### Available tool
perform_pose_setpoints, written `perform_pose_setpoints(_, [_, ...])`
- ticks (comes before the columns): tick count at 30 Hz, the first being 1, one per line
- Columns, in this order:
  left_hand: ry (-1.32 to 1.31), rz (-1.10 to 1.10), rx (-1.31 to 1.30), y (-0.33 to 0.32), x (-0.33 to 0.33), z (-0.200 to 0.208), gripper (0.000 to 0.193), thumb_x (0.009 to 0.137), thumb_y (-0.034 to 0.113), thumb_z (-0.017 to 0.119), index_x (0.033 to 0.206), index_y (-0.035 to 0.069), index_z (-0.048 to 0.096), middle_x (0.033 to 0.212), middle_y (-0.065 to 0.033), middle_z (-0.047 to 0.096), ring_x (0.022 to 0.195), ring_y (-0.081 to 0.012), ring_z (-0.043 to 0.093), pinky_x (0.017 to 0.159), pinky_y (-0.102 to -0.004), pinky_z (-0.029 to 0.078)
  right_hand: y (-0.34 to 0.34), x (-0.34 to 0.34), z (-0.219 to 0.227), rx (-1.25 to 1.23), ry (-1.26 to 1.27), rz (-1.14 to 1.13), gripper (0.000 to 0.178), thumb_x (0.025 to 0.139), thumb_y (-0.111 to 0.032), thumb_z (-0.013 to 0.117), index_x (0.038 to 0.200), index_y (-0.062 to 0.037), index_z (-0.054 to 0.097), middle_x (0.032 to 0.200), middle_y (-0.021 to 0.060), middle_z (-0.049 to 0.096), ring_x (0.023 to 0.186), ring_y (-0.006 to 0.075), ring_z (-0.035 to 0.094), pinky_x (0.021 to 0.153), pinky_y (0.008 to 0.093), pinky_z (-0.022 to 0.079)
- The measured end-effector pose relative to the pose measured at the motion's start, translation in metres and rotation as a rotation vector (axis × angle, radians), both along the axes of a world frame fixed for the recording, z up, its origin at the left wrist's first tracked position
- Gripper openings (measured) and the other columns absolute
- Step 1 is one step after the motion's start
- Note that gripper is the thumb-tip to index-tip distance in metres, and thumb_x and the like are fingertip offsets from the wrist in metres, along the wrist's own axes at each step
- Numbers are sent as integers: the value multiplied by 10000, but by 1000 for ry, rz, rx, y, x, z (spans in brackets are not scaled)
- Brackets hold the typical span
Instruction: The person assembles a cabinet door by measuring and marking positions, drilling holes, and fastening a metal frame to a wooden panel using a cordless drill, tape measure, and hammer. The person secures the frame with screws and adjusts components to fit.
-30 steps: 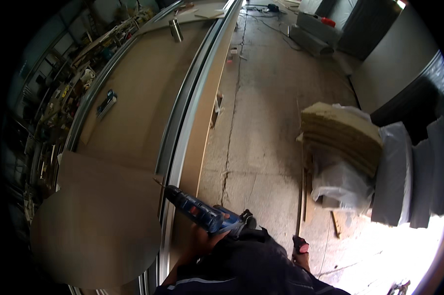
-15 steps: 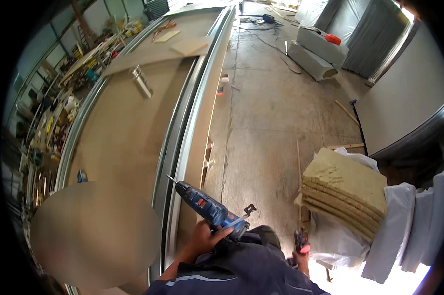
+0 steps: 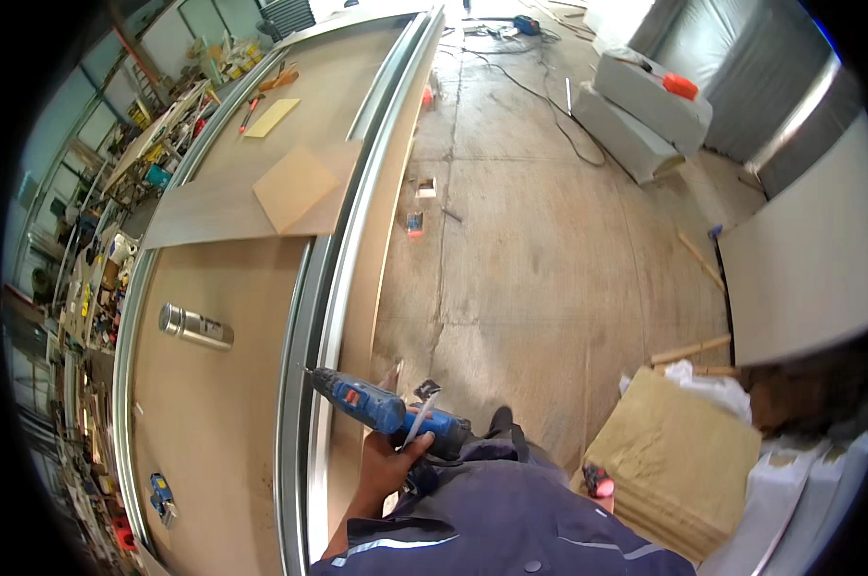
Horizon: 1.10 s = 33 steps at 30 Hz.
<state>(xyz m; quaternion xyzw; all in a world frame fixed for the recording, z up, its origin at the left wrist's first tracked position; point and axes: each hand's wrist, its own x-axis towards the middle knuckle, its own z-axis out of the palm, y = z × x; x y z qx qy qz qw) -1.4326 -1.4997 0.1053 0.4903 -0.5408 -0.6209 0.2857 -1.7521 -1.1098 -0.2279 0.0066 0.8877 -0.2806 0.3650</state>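
Grasps the blue drill [image 3: 359, 398] in the left hand [image 3: 388, 468], with fingers closed around it, near the right edge of the work surface. Has also a pale strip [image 3: 421, 415] across the same hand; cannot tell whether pinched or only resting there. Could drop this strip, or hold the drill less firmly, because of sharing one hand between both. Could also scratch the grey metal rail [image 3: 298, 442] by a careless turn of the wrist, with the drill's nose pointing so near over it. Bends the left elbow, with forearm rising from the lower edge of view and hand just in front of the jacket [image 3: 511, 518], and aims the drill to the left. Seemingly grasps in the right hand [image 3: 604, 502] a black-and-red tool [image 3: 595, 478], low beside the body, with fingers mostly hidden. Might knock this tool on the yellowish insulation slabs [image 3: 679, 446], from attending only to the left side. Farther out, on the brown panel [image 3: 223, 432], could set rolling the steel flask [image 3: 196, 326], or shift the loose square board [image 3: 295, 187], by bumping the rail hard.
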Motion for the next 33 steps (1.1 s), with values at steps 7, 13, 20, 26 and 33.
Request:
perform_pose_setpoints(7, [11,-60,14,-198,-136,-17,382,886,124,798,1221,0,662,1150,-113,728,1075,-215,692,958,-363,543,-308,-250,-41,-309,389,412,228,715,26,768,919,-33,688,812,52,708,755,211,678,654,412,535])
perform_pose_setpoints(13, [4,-108,4,-395,-261,-39,312,894,126,790,1168,10,700,1070,-76,726,904,-140,667,767,-300,555,-502,-332,-10,-418,231,292,340,711,-19,816,1025,-41,686,927,67,706,819,206,692,738,396,558])
perform_pose_setpoints(20, [6,-178,34,-618,-378,3,439,891,145,810,1257,-10,625,1118,-104,723,1026,-188,693,887,-341,564,-565,-356,-49,-156,-90,-211,300,668,-39,813,935,-42,678,848,93,677,674,240,642,626,438,530])
perform_pose_setpoints(26, [-14,46,-11,-790,-471,6,429,874,161,816,1233,-15,658,1078,-100,731,932,-186,719,839,-340,582,-730,-448,-43,131,-95,-17,289,662,-19,798,923,-41,675,814,95,667,673,244,636,623,447,524])
perform_pose_setpoints(33, [-224,160,-92,-987,-536,60,436,868,248,790,1173,-24,637,1050,-113,720,795,-150,660,701,-301,533,-964,-664,-23,85,-22,129,278,656,4,779,909,-41,672,773,98,656,672,248,630,618,458,518])
